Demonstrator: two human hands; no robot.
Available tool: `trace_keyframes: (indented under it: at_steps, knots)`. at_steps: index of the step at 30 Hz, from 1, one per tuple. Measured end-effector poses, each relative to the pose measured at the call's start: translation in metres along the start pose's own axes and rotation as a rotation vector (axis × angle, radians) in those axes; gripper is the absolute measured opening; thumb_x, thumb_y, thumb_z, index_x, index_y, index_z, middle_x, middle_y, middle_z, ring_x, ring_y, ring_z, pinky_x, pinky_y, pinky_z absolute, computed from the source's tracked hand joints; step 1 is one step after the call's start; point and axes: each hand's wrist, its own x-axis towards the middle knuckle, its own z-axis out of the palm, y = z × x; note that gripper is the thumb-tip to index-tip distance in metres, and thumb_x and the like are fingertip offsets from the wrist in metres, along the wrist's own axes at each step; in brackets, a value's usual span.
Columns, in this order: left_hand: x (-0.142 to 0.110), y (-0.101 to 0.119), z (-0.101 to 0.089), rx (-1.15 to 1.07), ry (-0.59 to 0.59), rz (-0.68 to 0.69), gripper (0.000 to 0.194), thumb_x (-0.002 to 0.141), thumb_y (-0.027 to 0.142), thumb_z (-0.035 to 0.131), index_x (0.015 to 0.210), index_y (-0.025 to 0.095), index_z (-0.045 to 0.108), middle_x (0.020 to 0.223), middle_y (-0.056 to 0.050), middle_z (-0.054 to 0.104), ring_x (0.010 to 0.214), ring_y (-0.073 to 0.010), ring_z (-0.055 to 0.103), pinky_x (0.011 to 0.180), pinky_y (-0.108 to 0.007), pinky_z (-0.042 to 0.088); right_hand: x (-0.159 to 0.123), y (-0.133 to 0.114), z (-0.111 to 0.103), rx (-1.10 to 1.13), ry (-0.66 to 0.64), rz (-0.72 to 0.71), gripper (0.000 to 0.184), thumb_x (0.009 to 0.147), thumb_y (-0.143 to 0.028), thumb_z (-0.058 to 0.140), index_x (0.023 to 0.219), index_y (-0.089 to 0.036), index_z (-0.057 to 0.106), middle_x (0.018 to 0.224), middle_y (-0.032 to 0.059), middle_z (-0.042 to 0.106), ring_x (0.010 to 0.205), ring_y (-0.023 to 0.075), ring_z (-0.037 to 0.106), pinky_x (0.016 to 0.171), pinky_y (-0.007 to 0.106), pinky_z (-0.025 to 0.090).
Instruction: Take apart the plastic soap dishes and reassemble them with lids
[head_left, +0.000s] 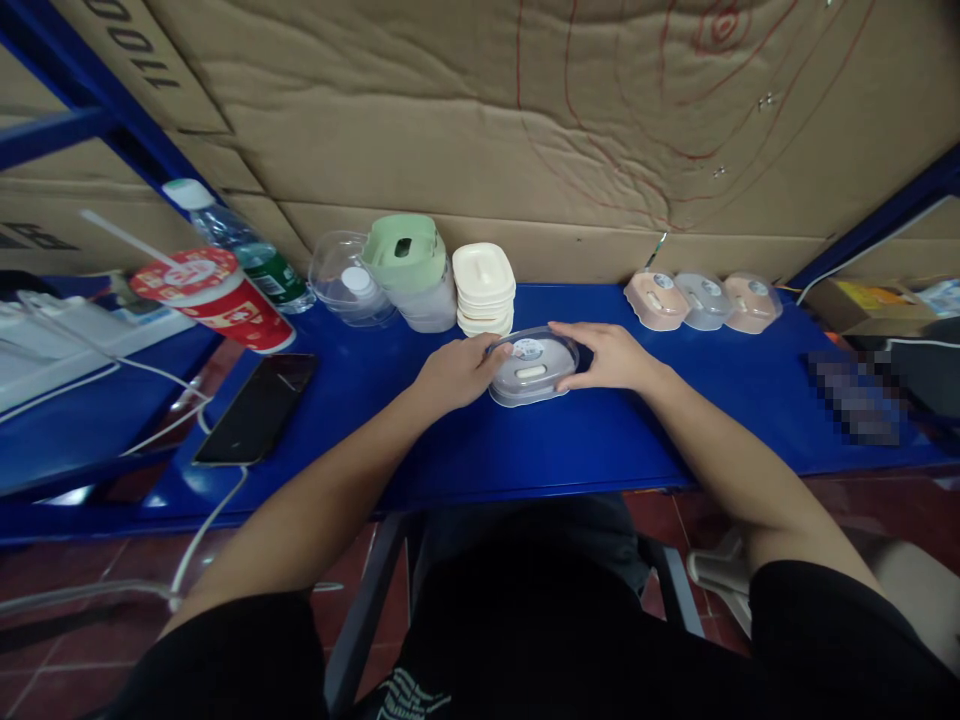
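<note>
A small rounded plastic box (534,384) with a clear lid, a round sticker and a pale oblong piece on top sits on the blue table in front of me. My left hand (461,373) grips its left end, the thumb lying on the lid. From the other side my right hand (611,354) holds the right end, thumb near the front edge and fingers at the back. Just behind the box stands a stack of cream lids (485,280). Left of that stack are nested green containers (406,255) and clear plastic covers (334,270).
Three similar lidded boxes (703,303) stand in a row at the back right. To the left are a red paper cup (225,305) with a straw, a water bottle (259,250) and a phone (259,410) with a white cable. Cardboard (420,110) walls the back.
</note>
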Motion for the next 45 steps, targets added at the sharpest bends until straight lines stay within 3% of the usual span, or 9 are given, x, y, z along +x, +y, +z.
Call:
trace_keyframes:
  at_steps: [6, 12, 16, 21, 29, 33, 38, 42, 45]
  knots:
    - [0.002, -0.001, 0.000, 0.118, -0.123, -0.034, 0.056, 0.112, 0.052, 0.028, 0.134, 0.021, 0.070, 0.085, -0.007, 0.079, 0.090, -0.0291, 0.077, 0.082, -0.040, 0.053, 0.002, -0.008, -0.005, 0.011, -0.092, 0.036, 0.111, 0.071, -0.081, 0.088, 0.162, -0.025, 0.059, 0.154, 0.0151, 0.069, 0.138, 0.0424, 0.069, 0.117, 0.059, 0.056]
    - [0.005, -0.004, 0.003, 0.156, -0.028, -0.057, 0.058, 0.112, 0.061, 0.031, 0.134, 0.023, 0.070, 0.091, -0.008, 0.080, 0.099, -0.0314, 0.077, 0.085, -0.040, 0.053, 0.002, -0.006, -0.003, 0.029, -0.055, -0.011, 0.106, 0.078, -0.077, 0.086, 0.165, -0.025, 0.055, 0.165, 0.0138, 0.059, 0.151, 0.0407, 0.059, 0.125, 0.058, 0.051]
    - [0.006, -0.004, 0.003, 0.136, 0.009, -0.067, 0.064, 0.108, 0.070, 0.038, 0.140, 0.024, 0.068, 0.093, -0.007, 0.081, 0.099, -0.0312, 0.076, 0.084, -0.038, 0.053, 0.001, -0.004, -0.004, -0.009, -0.101, -0.023, 0.096, 0.088, -0.068, 0.083, 0.170, -0.034, 0.047, 0.175, 0.0065, 0.047, 0.157, 0.0394, 0.052, 0.127, 0.058, 0.050]
    - [0.006, -0.006, 0.005, 0.124, 0.037, -0.042, 0.065, 0.106, 0.066, 0.047, 0.150, 0.021, 0.063, 0.096, -0.008, 0.081, 0.098, -0.0306, 0.076, 0.086, -0.039, 0.053, 0.001, -0.004, -0.008, -0.026, -0.138, -0.003, 0.094, 0.093, -0.066, 0.078, 0.174, -0.040, 0.038, 0.183, -0.0005, 0.030, 0.162, 0.0409, 0.044, 0.128, 0.059, 0.050]
    - [0.007, -0.006, 0.004, 0.150, -0.004, -0.068, 0.072, 0.107, 0.068, 0.048, 0.158, 0.018, 0.056, 0.103, -0.009, 0.082, 0.107, -0.0340, 0.076, 0.093, -0.043, 0.053, 0.003, -0.003, -0.003, -0.011, -0.182, -0.030, 0.091, 0.100, -0.063, 0.070, 0.177, -0.037, 0.029, 0.185, 0.0022, 0.022, 0.167, 0.0397, 0.035, 0.132, 0.061, 0.043]
    - [0.006, -0.006, 0.004, 0.170, -0.010, -0.056, 0.075, 0.108, 0.070, 0.041, 0.160, 0.018, 0.054, 0.109, -0.011, 0.082, 0.109, -0.0346, 0.076, 0.094, -0.043, 0.054, 0.004, -0.002, -0.001, 0.024, -0.169, -0.029, 0.087, 0.100, -0.057, 0.073, 0.175, -0.039, 0.033, 0.184, 0.0011, 0.027, 0.167, 0.0376, 0.035, 0.134, 0.058, 0.041]
    - [0.005, -0.006, 0.005, 0.174, -0.056, -0.034, 0.087, 0.108, 0.072, 0.037, 0.171, 0.012, 0.037, 0.115, -0.015, 0.082, 0.110, -0.0352, 0.076, 0.092, -0.042, 0.054, 0.002, 0.009, -0.007, 0.012, -0.138, 0.010, 0.088, 0.096, -0.064, 0.075, 0.172, -0.034, 0.042, 0.180, 0.0096, 0.038, 0.163, 0.0402, 0.042, 0.131, 0.064, 0.041]
    - [0.006, -0.006, 0.005, 0.168, -0.078, -0.023, 0.090, 0.105, 0.072, 0.045, 0.171, 0.012, 0.035, 0.112, -0.013, 0.082, 0.106, -0.0334, 0.077, 0.087, -0.039, 0.053, -0.009, 0.028, -0.020, -0.222, -0.069, 0.193, 0.098, 0.088, -0.079, 0.074, 0.168, -0.029, 0.047, 0.170, 0.0187, 0.051, 0.156, 0.0503, 0.046, 0.128, 0.082, 0.024]
    - [0.006, -0.006, 0.004, 0.176, -0.100, -0.017, 0.087, 0.104, 0.070, 0.049, 0.169, 0.013, 0.039, 0.109, -0.012, 0.082, 0.102, -0.0327, 0.077, 0.083, -0.038, 0.052, -0.017, 0.043, -0.026, -0.392, 0.029, 0.359, 0.108, 0.085, -0.084, 0.070, 0.168, -0.019, 0.045, 0.169, 0.0267, 0.049, 0.157, 0.0572, 0.038, 0.127, 0.086, 0.015]
